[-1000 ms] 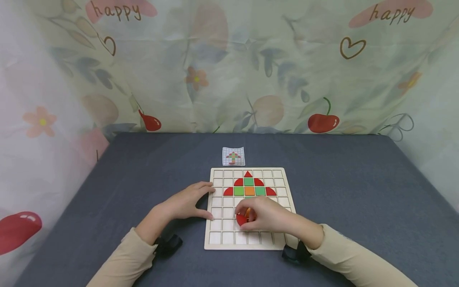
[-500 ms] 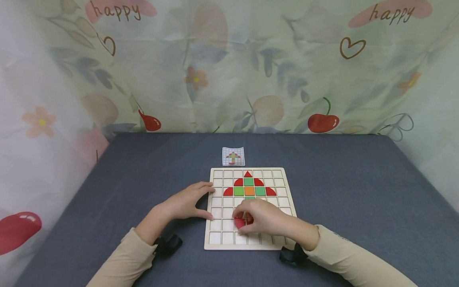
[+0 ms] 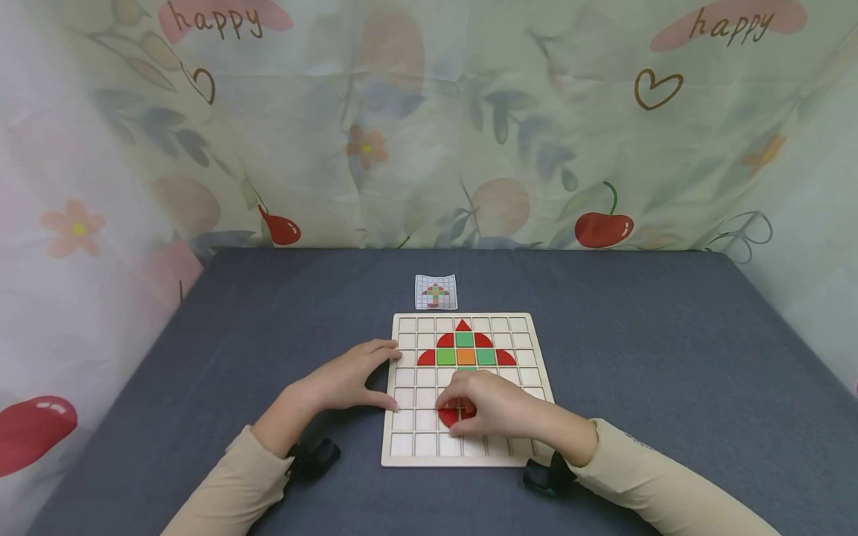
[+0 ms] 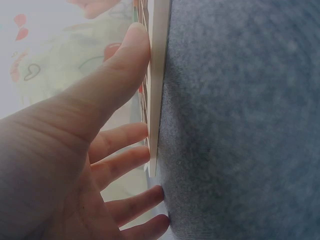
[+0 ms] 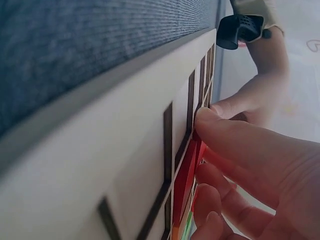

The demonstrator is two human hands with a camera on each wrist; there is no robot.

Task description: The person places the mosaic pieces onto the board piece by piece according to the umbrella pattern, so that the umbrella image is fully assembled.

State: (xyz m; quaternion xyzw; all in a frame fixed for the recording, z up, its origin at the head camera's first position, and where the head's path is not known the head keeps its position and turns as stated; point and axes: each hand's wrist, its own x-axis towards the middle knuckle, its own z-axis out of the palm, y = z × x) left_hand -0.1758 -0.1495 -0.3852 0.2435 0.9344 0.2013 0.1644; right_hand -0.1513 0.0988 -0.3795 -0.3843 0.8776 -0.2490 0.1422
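Note:
My left hand (image 3: 348, 376) rests at the left edge of the pale wooden grid board (image 3: 415, 445); its thumb and two of its fingers touch the board's side in the left wrist view. With thumb and fingertips, my right hand (image 3: 496, 406) pinches a red quarter-circle tile (image 3: 446, 418) low on the board. Another red tile (image 5: 185, 175) lies beside it, partly hidden by the fingers. Farther up the board sit a red triangle (image 3: 463, 326), green squares (image 3: 464, 340), an orange square (image 3: 465, 357) and red quarter-circles (image 3: 506, 358). My right hand covers the column below them.
Behind the board lies a small printed card (image 3: 436, 292) with a coloured grid pattern. The dark grey cloth (image 3: 637, 335) covers the table, with a patterned curtain (image 3: 429, 149) beyond it. Black bands (image 3: 316, 457) are on both wrists.
My right hand has shifted slightly left with the red quarter-circle tile, which now lies flat against the board's grid. The left hand has stayed in place.

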